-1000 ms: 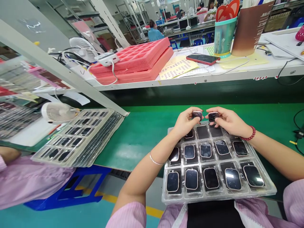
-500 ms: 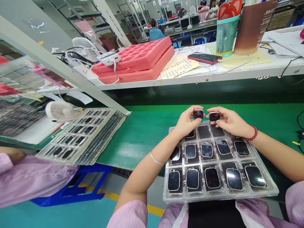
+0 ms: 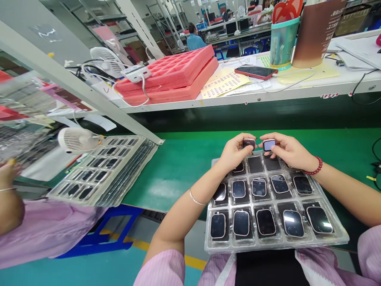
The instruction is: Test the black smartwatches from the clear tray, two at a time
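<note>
Between the thumb and fingers of my left hand (image 3: 235,151) is a smartwatch body (image 3: 249,143) with a dark screen. My right hand (image 3: 293,153) grips a second smartwatch body (image 3: 269,145); its screen is lit pale blue and the thumb lies on it. Both are held close together above the far edge of a clear plastic tray (image 3: 250,249). Rows of similar watch bodies lie in the tray's compartments, such as a dark-screened watch (image 3: 266,222) in the front row. Two far-row compartments show only dark bottoms. My hands partly cover that row.
A stack of filled trays (image 3: 119,167) stands to the left beside a small white fan (image 3: 77,140). A co-worker's arm (image 3: 10,206) is at far left. On the shelf are red foam trays (image 3: 175,75), a phone (image 3: 256,72) and a teal cup (image 3: 284,43).
The screen of the watch in my right hand has gone from dark to lit, with my thumb now on it. The co-worker's arm at left has come up further into view.
</note>
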Tool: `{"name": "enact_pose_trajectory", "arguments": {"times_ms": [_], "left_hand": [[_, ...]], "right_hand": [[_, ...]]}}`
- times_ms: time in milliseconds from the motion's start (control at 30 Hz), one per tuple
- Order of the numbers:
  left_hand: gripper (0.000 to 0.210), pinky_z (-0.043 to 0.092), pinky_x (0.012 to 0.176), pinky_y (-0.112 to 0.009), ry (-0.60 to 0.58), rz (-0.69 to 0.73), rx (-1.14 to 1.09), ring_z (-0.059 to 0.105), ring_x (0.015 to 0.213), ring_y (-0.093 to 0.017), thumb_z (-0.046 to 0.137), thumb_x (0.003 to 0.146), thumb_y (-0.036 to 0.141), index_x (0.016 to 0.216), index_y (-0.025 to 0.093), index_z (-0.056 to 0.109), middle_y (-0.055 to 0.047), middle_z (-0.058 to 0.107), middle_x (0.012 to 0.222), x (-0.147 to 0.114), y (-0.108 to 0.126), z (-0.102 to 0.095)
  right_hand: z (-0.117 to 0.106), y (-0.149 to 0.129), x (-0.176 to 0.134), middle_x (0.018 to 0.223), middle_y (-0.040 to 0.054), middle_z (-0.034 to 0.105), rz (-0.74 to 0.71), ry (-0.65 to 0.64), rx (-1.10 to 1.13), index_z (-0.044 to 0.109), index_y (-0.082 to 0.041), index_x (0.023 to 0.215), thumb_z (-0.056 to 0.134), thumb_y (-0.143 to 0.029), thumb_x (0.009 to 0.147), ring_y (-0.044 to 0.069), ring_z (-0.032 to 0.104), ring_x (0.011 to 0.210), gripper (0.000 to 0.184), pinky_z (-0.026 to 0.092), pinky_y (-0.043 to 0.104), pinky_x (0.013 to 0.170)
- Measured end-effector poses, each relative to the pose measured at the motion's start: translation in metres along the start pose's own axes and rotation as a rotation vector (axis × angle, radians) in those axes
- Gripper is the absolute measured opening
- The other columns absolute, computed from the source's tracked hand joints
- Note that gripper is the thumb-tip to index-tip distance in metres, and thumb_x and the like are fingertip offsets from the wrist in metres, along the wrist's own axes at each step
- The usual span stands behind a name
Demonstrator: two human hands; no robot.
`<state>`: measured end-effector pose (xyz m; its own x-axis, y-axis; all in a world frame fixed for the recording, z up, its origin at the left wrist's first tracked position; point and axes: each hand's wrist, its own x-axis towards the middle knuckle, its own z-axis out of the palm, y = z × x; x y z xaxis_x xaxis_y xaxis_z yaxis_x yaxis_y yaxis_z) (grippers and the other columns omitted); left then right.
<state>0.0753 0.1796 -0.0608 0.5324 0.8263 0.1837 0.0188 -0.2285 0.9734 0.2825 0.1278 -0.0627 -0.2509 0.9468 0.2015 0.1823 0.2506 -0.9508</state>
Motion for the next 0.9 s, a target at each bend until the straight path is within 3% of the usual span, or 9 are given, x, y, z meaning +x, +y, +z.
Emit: {"name": "enact_pose_trajectory", "arguments": {"times_ms": [300,500,600,733,900], "left_hand": [[0.045,0.053,0.084,-0.028,-0.008,0.011,-0.014,0.063,0.103,-0.019,0.057,0.067,0.007,0.112,0.016,0.055,-0.008,0.065,0.107,0.0019,-0.0028,-0.0008],[0.036,0.053,0.081,-0.028,0.015,0.012,0.03,0.064,0.094,-0.019,0.063,0.073,0.015,0.109,0.015,0.058,-0.008,0.067,0.1,0.0012,-0.0022,-0.0013],[0.032,0.053,0.078,-0.028,0.012,-0.006,0.011,0.065,0.09,-0.018,0.062,0.075,0.017,0.107,0.014,0.059,-0.008,0.067,0.1,0.001,-0.002,-0.0017],[0.042,0.052,0.082,-0.028,0.02,0.001,0.047,0.063,0.096,-0.019,0.062,0.071,0.011,0.112,0.016,0.058,-0.007,0.067,0.103,0.0012,-0.003,-0.0019],[0.031,0.051,0.077,-0.028,-0.01,-0.002,-0.015,0.064,0.087,-0.017,0.066,0.077,0.022,0.106,0.014,0.059,-0.007,0.067,0.092,0.0015,-0.0034,-0.0023]], "right_hand": [[0.0001,0.0009,0.0007,0.121,0.0078,0.063,0.004,0.005,0.032,0.057,-0.022,0.122,0.056,-0.017,0.075,0.021,0.07,0.086,0.048,0.06,0.033,0.071],[0.0004,0.0048,0.0012,0.111,0.0085,0.066,0.035,0.004,0.016,0.057,-0.02,0.121,0.053,-0.023,0.084,0.019,0.07,0.082,0.037,0.059,0.028,0.062],[0.0003,0.0057,-0.0001,0.119,0.009,0.064,0.022,0.011,0.012,0.056,-0.021,0.123,0.054,-0.021,0.081,0.021,0.07,0.088,0.042,0.06,0.031,0.067],[0.0,0.0052,-0.0015,0.123,0.0087,0.062,0.008,0.001,0.019,0.055,-0.022,0.125,0.056,-0.018,0.076,0.022,0.07,0.093,0.049,0.06,0.033,0.074],[-0.0004,0.0037,-0.0003,0.109,0.0091,0.067,0.029,-0.002,0.008,0.056,-0.019,0.123,0.053,-0.022,0.082,0.02,0.069,0.083,0.04,0.058,0.03,0.065]]}}
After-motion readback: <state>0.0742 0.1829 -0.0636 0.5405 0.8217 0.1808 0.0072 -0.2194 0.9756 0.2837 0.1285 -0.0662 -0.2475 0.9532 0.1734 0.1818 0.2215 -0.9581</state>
